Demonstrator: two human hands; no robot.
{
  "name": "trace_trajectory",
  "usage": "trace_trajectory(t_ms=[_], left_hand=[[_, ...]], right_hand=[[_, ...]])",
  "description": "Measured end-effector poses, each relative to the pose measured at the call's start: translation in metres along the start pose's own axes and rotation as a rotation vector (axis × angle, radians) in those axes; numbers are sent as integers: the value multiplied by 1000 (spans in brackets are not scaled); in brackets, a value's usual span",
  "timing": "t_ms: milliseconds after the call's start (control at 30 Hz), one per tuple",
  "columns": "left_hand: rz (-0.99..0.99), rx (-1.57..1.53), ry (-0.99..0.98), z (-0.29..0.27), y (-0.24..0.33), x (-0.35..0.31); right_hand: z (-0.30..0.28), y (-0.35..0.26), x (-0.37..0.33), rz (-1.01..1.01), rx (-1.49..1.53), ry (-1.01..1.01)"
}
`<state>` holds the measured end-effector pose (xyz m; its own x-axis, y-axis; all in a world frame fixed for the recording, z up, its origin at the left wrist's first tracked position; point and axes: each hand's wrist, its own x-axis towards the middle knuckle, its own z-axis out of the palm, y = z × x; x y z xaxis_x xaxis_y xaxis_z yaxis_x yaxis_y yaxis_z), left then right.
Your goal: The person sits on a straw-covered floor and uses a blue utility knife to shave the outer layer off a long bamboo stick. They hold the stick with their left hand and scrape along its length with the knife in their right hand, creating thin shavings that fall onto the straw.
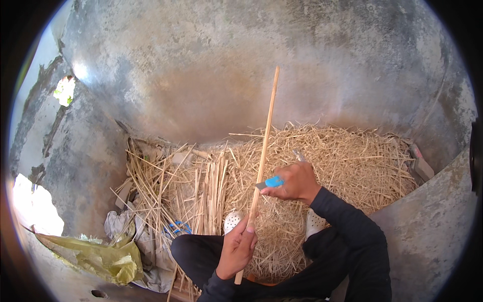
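Two grips: left hand point(236, 249) clamps bamboo stick point(265, 138), right hand point(297, 182) clasps blue-handled knife point(270, 182).

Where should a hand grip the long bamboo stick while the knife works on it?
Grip the long bamboo stick at its lower end, coming from below and the person's left, as the left hand does. It stands nearly upright, thin and straight, and the right hand lays the blue-handled knife against its middle, so a low grip probably keeps fingers behind the blade.

dark long sleeves point(347, 226) (dark trousers point(196, 254))
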<state>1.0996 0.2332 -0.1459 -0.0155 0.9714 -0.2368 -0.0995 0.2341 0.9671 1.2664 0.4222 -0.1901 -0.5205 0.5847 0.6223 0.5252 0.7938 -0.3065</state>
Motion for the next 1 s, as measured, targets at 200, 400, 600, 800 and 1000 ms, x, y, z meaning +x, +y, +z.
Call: trace_trajectory(t_ms=[200,400,600,800,1000], left_hand=[[61,107,18,1,-3,-14],[97,232,18,0,-4,-12],[-6,160,32,0,-4,-29],[582,427,-179,34,-28,-70],[82,6,49,-6,-8,-16]], right_hand=[[4,1,4,-153,6,70],[14,21,8,-199,-68,146],[19,55,13,-32,-99,138],[8,120,-1,617,-264,-2],[-13,65,2,281,-30,75]])
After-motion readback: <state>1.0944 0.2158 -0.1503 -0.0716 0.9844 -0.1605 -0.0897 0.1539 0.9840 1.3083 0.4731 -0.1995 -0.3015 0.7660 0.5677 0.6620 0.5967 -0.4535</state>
